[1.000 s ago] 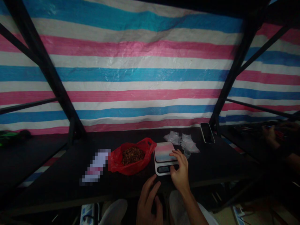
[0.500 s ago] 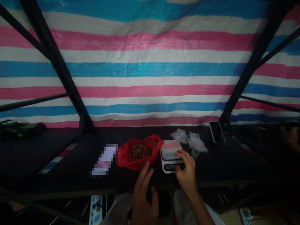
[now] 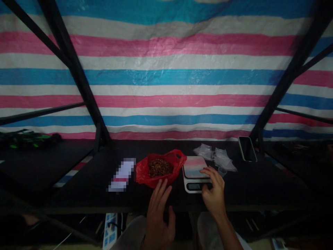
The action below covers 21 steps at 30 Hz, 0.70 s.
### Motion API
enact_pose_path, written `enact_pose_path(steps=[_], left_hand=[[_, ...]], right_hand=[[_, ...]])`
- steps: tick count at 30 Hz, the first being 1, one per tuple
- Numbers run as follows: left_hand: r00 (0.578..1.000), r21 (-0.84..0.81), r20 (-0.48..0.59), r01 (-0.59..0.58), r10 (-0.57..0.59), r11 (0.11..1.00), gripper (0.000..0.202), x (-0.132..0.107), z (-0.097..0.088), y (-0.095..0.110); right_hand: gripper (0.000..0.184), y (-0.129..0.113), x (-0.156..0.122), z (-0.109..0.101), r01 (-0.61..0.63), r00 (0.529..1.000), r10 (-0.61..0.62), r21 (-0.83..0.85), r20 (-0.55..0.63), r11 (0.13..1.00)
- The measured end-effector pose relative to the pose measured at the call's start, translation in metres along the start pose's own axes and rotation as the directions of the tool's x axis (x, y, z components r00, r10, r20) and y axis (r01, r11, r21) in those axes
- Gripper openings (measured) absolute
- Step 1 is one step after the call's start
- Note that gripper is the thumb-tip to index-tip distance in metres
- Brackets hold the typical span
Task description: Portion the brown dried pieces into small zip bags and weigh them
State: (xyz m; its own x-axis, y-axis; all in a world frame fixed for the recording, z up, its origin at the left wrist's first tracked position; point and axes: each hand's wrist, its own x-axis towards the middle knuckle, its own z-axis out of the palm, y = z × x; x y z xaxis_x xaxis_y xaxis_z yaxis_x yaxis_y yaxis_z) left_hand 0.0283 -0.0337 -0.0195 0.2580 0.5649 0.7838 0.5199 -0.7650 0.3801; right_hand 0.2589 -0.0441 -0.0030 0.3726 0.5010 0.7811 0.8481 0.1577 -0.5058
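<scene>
A small white kitchen scale [image 3: 194, 173] stands on the black table [image 3: 249, 187]. My right hand [image 3: 213, 192] rests on its front right corner, fingers curled over the edge and thumb by the display. Left of the scale lies a red plastic bag [image 3: 161, 169], open at the top and filled with brown bits. My left hand [image 3: 158, 215] hovers just in front of the bag, fingers stretched out and apart, holding nothing.
Several clear small plastic bags [image 3: 214, 156] and a little clear cup [image 3: 221, 171] lie behind and right of the scale. A phone [image 3: 247, 148] rests at the back right. A blurred white packet [image 3: 122, 174] lies left of the red bag. Black frame posts stand against the striped tarpaulin.
My left hand has risen from the table's front edge toward the red bag, fingers spreading. My right hand stays on the scale. The view has shifted slightly left.
</scene>
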Motion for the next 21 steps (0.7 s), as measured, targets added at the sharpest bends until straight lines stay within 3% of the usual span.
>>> enact_pose_path(steps=[10,14,21], left_hand=[[1.0,-0.046,0.005,-0.03,0.03,0.998,0.052,0.005,0.003,0.005],[0.999,-0.081,-0.032,-0.006,0.003,0.997,0.051,0.004,0.004,0.007],[0.998,-0.114,-0.058,-0.006,-0.001,0.994,0.051,0.004,0.005,0.008]], right_hand=[[0.052,0.011,0.001,-0.014,-0.063,0.998,0.063,0.004,0.014,0.998],[0.057,0.013,-0.002,-0.012,-0.127,0.989,0.13,-0.046,0.076,0.991],[0.057,0.02,0.0,-0.015,-0.276,0.955,0.287,-0.124,0.081,0.953]])
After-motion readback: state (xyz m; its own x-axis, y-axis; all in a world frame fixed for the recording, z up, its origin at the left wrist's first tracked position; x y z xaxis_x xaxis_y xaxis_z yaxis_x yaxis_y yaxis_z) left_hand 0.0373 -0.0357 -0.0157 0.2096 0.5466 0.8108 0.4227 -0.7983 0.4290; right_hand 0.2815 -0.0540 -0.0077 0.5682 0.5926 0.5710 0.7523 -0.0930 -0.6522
